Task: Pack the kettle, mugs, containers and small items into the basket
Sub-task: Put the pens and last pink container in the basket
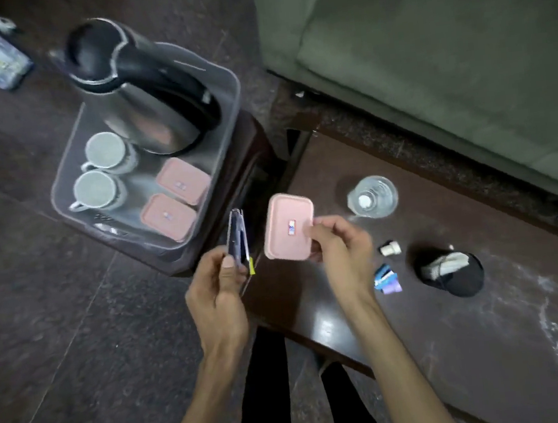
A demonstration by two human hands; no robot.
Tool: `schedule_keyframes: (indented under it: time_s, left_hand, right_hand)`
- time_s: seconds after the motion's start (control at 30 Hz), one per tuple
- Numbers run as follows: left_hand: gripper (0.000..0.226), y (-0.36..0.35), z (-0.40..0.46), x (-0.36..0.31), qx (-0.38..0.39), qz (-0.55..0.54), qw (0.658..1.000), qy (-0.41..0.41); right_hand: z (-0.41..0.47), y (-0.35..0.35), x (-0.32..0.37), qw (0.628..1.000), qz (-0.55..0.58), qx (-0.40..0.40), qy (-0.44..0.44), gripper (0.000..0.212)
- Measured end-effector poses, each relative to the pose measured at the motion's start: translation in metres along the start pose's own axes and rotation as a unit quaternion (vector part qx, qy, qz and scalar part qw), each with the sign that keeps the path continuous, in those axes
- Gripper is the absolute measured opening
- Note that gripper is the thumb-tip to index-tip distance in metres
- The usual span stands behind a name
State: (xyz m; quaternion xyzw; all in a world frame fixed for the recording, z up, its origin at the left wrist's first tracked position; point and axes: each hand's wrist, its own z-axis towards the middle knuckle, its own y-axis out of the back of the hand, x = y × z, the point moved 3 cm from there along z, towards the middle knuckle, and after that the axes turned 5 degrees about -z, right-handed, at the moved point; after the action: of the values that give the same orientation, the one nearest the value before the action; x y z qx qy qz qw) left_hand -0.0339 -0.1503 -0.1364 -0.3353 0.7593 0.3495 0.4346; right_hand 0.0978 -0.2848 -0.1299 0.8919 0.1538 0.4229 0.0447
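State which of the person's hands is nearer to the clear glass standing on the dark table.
Right. The right hand, holding a pink lidded container, sits just below-left of the clear glass; the left hand, holding thin packets, is farther left.

We see three pink containers (289, 226), two white mugs (99, 171), a silver-and-black kettle (140, 88) and a clear basket (223, 89).

One kettle (141, 95), two mugs (106, 150) (94, 191), three pink containers (183, 180) (168, 216) (289, 225), one water bottle (372, 196).
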Motion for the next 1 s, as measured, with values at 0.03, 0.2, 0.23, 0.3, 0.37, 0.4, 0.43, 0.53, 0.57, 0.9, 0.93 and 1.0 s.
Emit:
schedule_keyframes:
  time_s: [0.03, 0.2, 0.23, 0.3, 0.37, 0.4, 0.43, 0.53, 0.57, 0.9, 0.93, 1.0]
  left_hand:
    - [0.016, 0.014, 0.013, -0.009, -0.015, -0.004, 1.0, -0.009]
    - [0.022, 0.08, 0.073, -0.045, -0.091, 0.029, 0.993, -0.067]
    - [0.022, 0.09, 0.085, -0.048, -0.105, 0.033, 0.991, -0.073]
    - [0.022, 0.105, 0.107, -0.052, -0.126, 0.035, 0.988, -0.076]
    - [0.022, 0.118, 0.13, -0.054, -0.132, 0.041, 0.987, -0.077]
    - [0.022, 0.122, 0.139, -0.054, -0.131, 0.052, 0.987, -0.079]
    - [0.022, 0.125, 0.148, -0.053, -0.126, 0.066, 0.987, -0.08]
    - [0.024, 0.129, 0.168, -0.048, -0.112, 0.085, 0.987, -0.074]
    - [0.024, 0.129, 0.172, -0.046, -0.11, 0.088, 0.988, -0.07]
    - [0.026, 0.116, 0.178, -0.028, -0.084, 0.167, 0.982, -0.005]
    - [0.027, 0.113, 0.179, -0.028, -0.075, 0.177, 0.981, -0.005]
    - [0.028, 0.106, 0.181, -0.028, -0.05, 0.197, 0.979, -0.016]
  right_hand:
    - [0.002, -0.022, 0.012, 1.0, 0.004, 0.014, 0.003, 0.003]
    - [0.008, -0.141, 0.051, 0.996, 0.003, 0.085, -0.028, 0.009]
    - [0.009, -0.162, 0.054, 0.995, -0.002, 0.094, -0.041, 0.009]
    - [0.012, -0.201, 0.057, 0.993, -0.038, 0.098, -0.058, 0.009]
    - [0.014, -0.233, 0.058, 0.991, -0.071, 0.093, -0.063, 0.01]
    - [0.016, -0.245, 0.058, 0.991, -0.081, 0.091, -0.062, 0.012]
    - [0.018, -0.256, 0.057, 0.99, -0.096, 0.087, -0.058, 0.014]
    - [0.026, -0.273, 0.054, 0.985, -0.154, 0.064, -0.045, 0.019]
    - [0.028, -0.276, 0.052, 0.983, -0.167, 0.058, -0.04, 0.02]
    - [0.034, -0.275, 0.045, 0.965, -0.258, 0.042, 0.028, 0.011]
    - [0.032, -0.27, 0.046, 0.97, -0.237, 0.047, 0.038, 0.009]
    - [0.029, -0.26, 0.048, 0.98, -0.181, 0.061, 0.049, 0.01]
